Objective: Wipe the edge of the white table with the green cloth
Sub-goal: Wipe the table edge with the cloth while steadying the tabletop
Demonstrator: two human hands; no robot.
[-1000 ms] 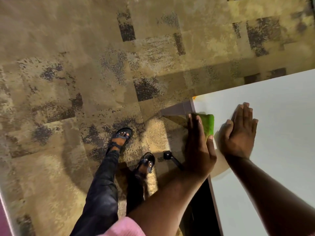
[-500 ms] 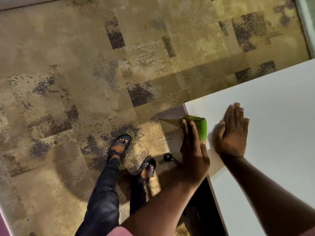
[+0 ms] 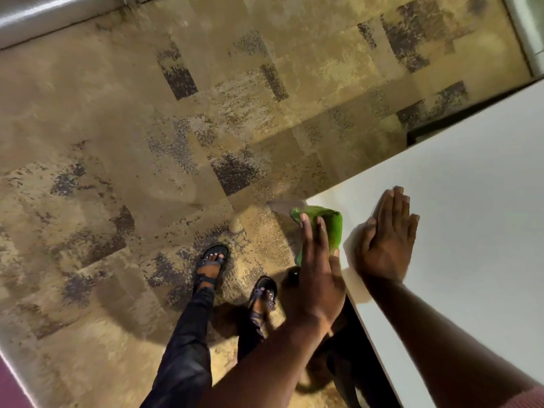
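Left hand (image 3: 319,269): fingers extended, pressing green cloth (image 3: 329,229) against white table (image 3: 471,231) edge near corner. Right hand (image 3: 387,240): flat, empty, bracing tabletop just beside. Advice: keep cloth folded over edge, pressure even, 1 continuous stroke.

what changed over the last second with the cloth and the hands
The left hand slid the green cloth along the white table edge toward its far corner, the cloth now draping over the side. The right hand stayed flat on the tabletop. Nothing was let go.
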